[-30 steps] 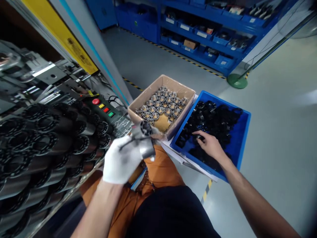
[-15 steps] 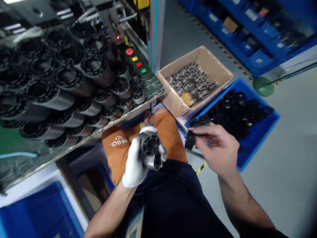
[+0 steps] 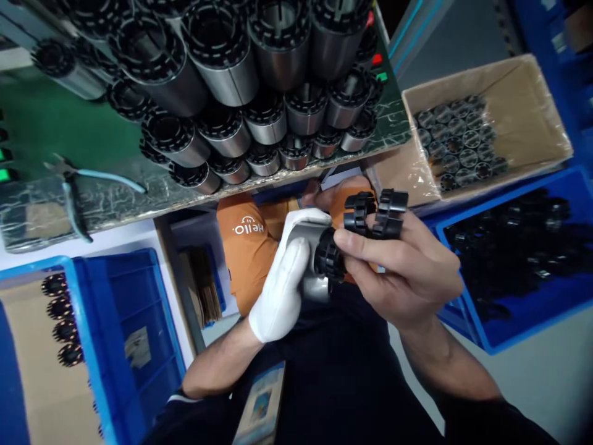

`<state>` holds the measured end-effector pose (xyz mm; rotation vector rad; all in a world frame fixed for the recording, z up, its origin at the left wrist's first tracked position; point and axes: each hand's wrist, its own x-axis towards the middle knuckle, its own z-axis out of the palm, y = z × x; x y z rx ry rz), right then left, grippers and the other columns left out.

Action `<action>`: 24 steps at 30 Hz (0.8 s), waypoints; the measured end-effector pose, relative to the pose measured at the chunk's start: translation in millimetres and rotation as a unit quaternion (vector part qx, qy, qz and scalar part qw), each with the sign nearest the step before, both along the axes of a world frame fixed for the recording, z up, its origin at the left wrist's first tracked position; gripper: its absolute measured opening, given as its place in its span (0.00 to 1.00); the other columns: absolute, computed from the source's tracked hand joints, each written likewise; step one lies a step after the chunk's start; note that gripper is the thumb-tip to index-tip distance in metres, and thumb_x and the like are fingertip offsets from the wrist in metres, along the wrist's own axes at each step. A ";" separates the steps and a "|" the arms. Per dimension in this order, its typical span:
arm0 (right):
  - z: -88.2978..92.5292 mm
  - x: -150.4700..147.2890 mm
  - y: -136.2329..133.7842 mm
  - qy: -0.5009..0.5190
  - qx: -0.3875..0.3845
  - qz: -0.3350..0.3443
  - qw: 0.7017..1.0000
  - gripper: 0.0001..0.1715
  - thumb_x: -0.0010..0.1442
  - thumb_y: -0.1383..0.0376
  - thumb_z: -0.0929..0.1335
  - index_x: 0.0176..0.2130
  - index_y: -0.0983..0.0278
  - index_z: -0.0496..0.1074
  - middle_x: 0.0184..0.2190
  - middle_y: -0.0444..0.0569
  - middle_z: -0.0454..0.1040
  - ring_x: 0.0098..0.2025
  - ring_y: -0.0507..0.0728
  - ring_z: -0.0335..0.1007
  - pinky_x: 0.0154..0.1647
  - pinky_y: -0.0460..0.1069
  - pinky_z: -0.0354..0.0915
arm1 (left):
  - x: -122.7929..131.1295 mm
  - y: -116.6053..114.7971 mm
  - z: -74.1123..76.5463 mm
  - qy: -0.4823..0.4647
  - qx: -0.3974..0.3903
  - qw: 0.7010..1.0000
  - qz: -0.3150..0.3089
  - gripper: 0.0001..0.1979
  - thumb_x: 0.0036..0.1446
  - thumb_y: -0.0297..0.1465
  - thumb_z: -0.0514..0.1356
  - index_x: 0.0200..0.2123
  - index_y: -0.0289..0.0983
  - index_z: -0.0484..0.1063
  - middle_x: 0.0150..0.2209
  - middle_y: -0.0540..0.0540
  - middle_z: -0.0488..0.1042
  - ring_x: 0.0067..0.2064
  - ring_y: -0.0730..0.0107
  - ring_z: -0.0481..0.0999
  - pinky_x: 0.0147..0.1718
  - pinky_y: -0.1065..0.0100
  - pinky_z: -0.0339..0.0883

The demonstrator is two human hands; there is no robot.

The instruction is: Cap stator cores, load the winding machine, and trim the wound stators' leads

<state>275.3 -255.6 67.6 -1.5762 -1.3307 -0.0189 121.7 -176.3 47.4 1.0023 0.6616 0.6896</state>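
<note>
My left hand (image 3: 278, 296), in a white glove, is wrapped round a short metal cylinder (image 3: 303, 233). A second metal cylinder (image 3: 316, 288) shows just below it in the same grip. My bare right hand (image 3: 412, 275) pinches a black toothed plastic ring (image 3: 328, 254) against the right end of the upper cylinder. Two more black rings (image 3: 391, 213) are held among the right fingers, standing above the hand. Whether the pressed ring is fully seated on the cylinder I cannot tell.
Stacked metal cylinders with black end rings (image 3: 227, 133) crowd the bench edge; cutting pliers (image 3: 74, 179) lie left. At right stand a carton (image 3: 519, 117) of bare cylinders and a blue bin (image 3: 491, 346) of black parts. Another blue bin (image 3: 134, 296) is at lower left.
My right hand has moved left from beside the blue bin to the cylinders, bringing black rings, one now against a cylinder end. The view has swung left.
</note>
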 end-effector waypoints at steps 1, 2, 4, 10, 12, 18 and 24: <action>-2.2 -1.5 1.0 -0.011 0.006 0.004 1.000 0.18 0.69 0.74 0.79 0.50 0.52 0.88 0.45 0.44 0.85 0.43 0.54 0.84 0.38 0.48 0.82 | -2.7 -0.5 -1.0 -0.003 -0.005 1.000 -0.008 0.20 0.83 0.51 0.54 0.60 0.51 0.81 0.58 0.50 0.80 0.62 0.59 0.81 0.64 0.61 0.76; -4.2 -3.1 2.2 -0.020 0.014 0.005 1.000 0.17 0.68 0.74 0.80 0.49 0.52 0.88 0.45 0.44 0.85 0.42 0.54 0.84 0.37 0.48 0.82 | -5.4 -0.9 -2.0 -0.007 -0.009 1.000 -0.019 0.20 0.83 0.50 0.53 0.61 0.50 0.80 0.58 0.49 0.80 0.62 0.59 0.81 0.64 0.61 0.76; -7.7 -6.7 4.9 -0.014 0.032 0.007 0.999 0.16 0.67 0.74 0.79 0.48 0.54 0.88 0.44 0.45 0.85 0.40 0.55 0.84 0.34 0.49 0.82 | -10.8 -1.2 -3.6 -0.014 -0.005 0.999 -0.035 0.21 0.84 0.50 0.52 0.63 0.49 0.79 0.59 0.48 0.80 0.61 0.59 0.81 0.64 0.60 0.76; -12.0 -18.6 6.8 0.037 0.038 0.008 0.999 0.18 0.67 0.76 0.77 0.49 0.55 0.88 0.41 0.47 0.83 0.40 0.58 0.83 0.33 0.52 0.81 | -22.1 0.4 -6.9 -0.005 0.031 0.999 -0.043 0.22 0.84 0.49 0.51 0.65 0.47 0.77 0.61 0.45 0.77 0.62 0.59 0.78 0.67 0.60 0.73; -10.6 -20.3 5.9 -0.012 0.031 0.004 0.999 0.16 0.67 0.75 0.78 0.48 0.55 0.88 0.42 0.48 0.83 0.39 0.57 0.82 0.33 0.51 0.80 | -23.1 1.1 -8.3 -0.021 0.008 0.998 -0.062 0.23 0.81 0.53 0.57 0.65 0.48 0.76 0.59 0.45 0.77 0.60 0.58 0.79 0.62 0.60 0.76; -6.8 -16.0 5.0 0.066 -0.071 0.049 0.994 0.17 0.73 0.71 0.76 0.55 0.53 0.89 0.41 0.45 0.84 0.39 0.55 0.82 0.39 0.50 0.83 | -15.4 4.0 -10.2 -0.060 -0.098 0.993 -0.028 0.21 0.69 0.45 0.73 0.56 0.44 0.74 0.43 0.49 0.78 0.37 0.68 0.80 0.37 0.67 0.79; -4.9 -10.9 -23.1 0.266 -0.078 0.090 0.957 0.48 0.71 0.69 0.80 0.79 0.42 0.67 0.63 0.44 0.84 0.52 0.58 0.89 0.54 0.54 0.89 | -6.3 16.5 -0.6 -0.111 -0.198 0.974 0.023 0.26 0.66 0.49 0.74 0.57 0.45 0.69 0.39 0.50 0.81 0.26 0.75 0.76 0.26 0.73 0.72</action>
